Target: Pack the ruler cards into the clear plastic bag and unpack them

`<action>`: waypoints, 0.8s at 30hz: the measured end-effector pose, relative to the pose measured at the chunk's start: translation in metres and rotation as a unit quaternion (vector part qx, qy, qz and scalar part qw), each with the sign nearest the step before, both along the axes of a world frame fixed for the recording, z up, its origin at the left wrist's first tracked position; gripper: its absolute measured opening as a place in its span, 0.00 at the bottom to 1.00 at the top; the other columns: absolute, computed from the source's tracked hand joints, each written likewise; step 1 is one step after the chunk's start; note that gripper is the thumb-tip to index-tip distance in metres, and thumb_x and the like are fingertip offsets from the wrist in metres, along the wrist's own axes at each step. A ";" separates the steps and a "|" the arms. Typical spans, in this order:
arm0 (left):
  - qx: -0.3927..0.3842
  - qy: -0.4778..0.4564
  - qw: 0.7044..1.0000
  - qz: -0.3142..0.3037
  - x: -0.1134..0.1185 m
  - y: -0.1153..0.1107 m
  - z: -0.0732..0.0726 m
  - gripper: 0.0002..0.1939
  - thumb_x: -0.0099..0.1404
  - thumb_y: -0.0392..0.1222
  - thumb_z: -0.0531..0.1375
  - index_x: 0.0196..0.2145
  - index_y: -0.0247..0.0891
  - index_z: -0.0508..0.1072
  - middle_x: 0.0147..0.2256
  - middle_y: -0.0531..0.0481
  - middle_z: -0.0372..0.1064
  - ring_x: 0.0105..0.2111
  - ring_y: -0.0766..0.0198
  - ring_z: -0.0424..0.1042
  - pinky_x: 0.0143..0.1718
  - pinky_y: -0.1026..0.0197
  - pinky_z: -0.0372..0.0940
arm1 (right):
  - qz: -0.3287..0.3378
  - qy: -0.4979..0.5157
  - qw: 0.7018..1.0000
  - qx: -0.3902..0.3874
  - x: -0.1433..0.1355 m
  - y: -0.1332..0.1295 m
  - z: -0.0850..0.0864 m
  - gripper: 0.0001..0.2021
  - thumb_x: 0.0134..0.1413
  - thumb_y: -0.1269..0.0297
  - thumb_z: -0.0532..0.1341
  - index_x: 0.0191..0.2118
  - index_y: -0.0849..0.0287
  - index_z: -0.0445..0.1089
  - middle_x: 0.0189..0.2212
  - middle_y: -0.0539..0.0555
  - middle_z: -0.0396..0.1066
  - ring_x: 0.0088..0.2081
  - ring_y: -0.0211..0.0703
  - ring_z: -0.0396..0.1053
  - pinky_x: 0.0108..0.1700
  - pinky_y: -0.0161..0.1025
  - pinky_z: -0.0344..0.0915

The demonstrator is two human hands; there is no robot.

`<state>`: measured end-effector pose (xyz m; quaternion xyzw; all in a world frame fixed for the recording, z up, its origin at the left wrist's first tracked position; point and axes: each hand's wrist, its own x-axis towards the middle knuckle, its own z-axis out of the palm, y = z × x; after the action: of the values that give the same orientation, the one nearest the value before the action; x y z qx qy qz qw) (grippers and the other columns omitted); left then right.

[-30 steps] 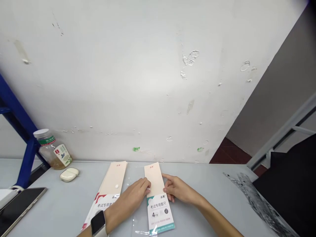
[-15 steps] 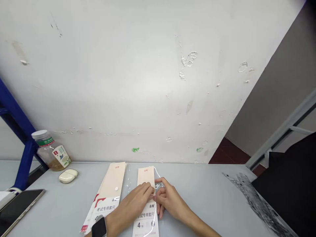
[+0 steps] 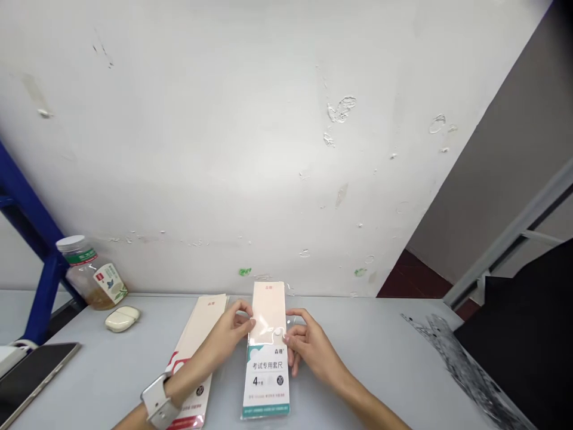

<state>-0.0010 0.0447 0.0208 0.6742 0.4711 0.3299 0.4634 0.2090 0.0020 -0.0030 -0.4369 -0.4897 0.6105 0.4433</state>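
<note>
A ruler-set packet [image 3: 268, 382], cream at the top with a white and teal printed lower part, stands slightly raised between my hands. Its clear plastic sleeve catches the light. My left hand [image 3: 233, 327] pinches its left edge between thumb and fingers. On the opposite edge, my right hand [image 3: 308, 345] holds the packet with thumb and bent fingers. Under my left forearm lie similar packets with red print [image 3: 203, 325], partly covered by the arm. A watch with a pale strap [image 3: 159, 401] is on my left wrist.
At the left are a jar with a white lid [image 3: 92, 275], a cream case [image 3: 122, 319] and a phone [image 3: 36, 382]. A blue metal frame [image 3: 38, 280] stands behind them. Crumpled dark-patterned plastic [image 3: 461, 358] and black cloth [image 3: 523, 334] are at the right. The white wall [image 3: 268, 149] borders the table.
The packet has lifted and tilted up towards the wall, showing its full front. My left hand has moved from lying across it to its left edge, and my left wrist has turned.
</note>
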 end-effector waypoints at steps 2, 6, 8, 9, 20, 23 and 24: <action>-0.083 -0.073 0.994 -0.016 -0.006 0.001 0.006 0.14 0.59 0.51 0.60 0.33 0.42 0.60 0.33 0.54 0.67 0.31 0.60 0.70 0.34 0.57 0.65 | 0.009 -0.005 1.000 0.003 -0.001 -0.001 -0.002 0.26 0.48 0.49 0.66 0.49 0.55 0.59 0.25 0.44 0.66 0.21 0.36 0.68 0.18 0.34 0.66; -0.110 -0.080 0.990 0.045 -0.040 -0.001 0.024 0.17 0.58 0.53 0.63 0.33 0.42 0.62 0.33 0.55 0.68 0.31 0.60 0.72 0.35 0.58 0.66 | 0.006 -0.067 0.998 0.018 0.004 0.000 -0.012 0.18 0.52 0.50 0.63 0.43 0.57 0.66 0.32 0.49 0.67 0.24 0.35 0.68 0.15 0.29 0.62; -0.097 -0.075 0.989 0.087 -0.066 0.000 0.028 0.18 0.56 0.54 0.65 0.33 0.42 0.63 0.32 0.56 0.68 0.31 0.61 0.71 0.35 0.58 0.67 | -0.002 -0.099 0.995 0.024 0.007 0.002 -0.019 0.15 0.53 0.52 0.62 0.40 0.58 0.68 0.32 0.50 0.66 0.25 0.35 0.67 0.14 0.28 0.60; -0.089 -0.064 0.989 0.101 -0.079 0.003 0.027 0.19 0.54 0.55 0.66 0.33 0.42 0.64 0.33 0.56 0.69 0.31 0.61 0.71 0.35 0.59 0.67 | -0.003 -0.111 0.993 0.027 0.008 0.003 -0.022 0.14 0.54 0.52 0.61 0.39 0.58 0.69 0.31 0.50 0.66 0.25 0.35 0.67 0.14 0.28 0.59; 0.164 0.262 0.941 0.134 -0.144 -0.015 -0.030 0.28 0.61 0.64 0.54 0.52 0.47 0.69 0.59 0.46 0.63 0.59 0.44 0.60 0.57 0.44 0.61 | 0.028 -0.126 0.991 0.041 0.011 0.003 -0.023 0.16 0.54 0.49 0.60 0.36 0.59 0.69 0.26 0.48 0.65 0.23 0.34 0.64 0.14 0.27 0.60; 0.158 0.272 0.947 0.067 -0.150 -0.052 -0.043 0.36 0.59 0.67 0.57 0.62 0.55 0.60 0.68 0.50 0.44 0.63 0.40 0.53 0.57 0.43 0.61 | 0.031 -0.121 0.991 0.043 0.010 0.003 -0.021 0.14 0.55 0.51 0.60 0.35 0.58 0.69 0.28 0.49 0.66 0.24 0.34 0.65 0.14 0.27 0.59; 0.159 0.283 0.945 0.036 -0.151 -0.063 -0.046 0.39 0.57 0.67 0.59 0.63 0.56 0.58 0.69 0.51 0.39 0.64 0.39 0.52 0.56 0.43 0.63 | 0.032 -0.121 0.991 0.043 0.010 0.003 -0.021 0.14 0.55 0.51 0.60 0.35 0.58 0.69 0.29 0.49 0.66 0.25 0.35 0.65 0.14 0.26 0.59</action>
<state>-0.1515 -0.0186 -0.0257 0.7874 0.5478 0.2129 0.1857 0.2192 0.0049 -0.0243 -0.4723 -0.5796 0.5455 0.3788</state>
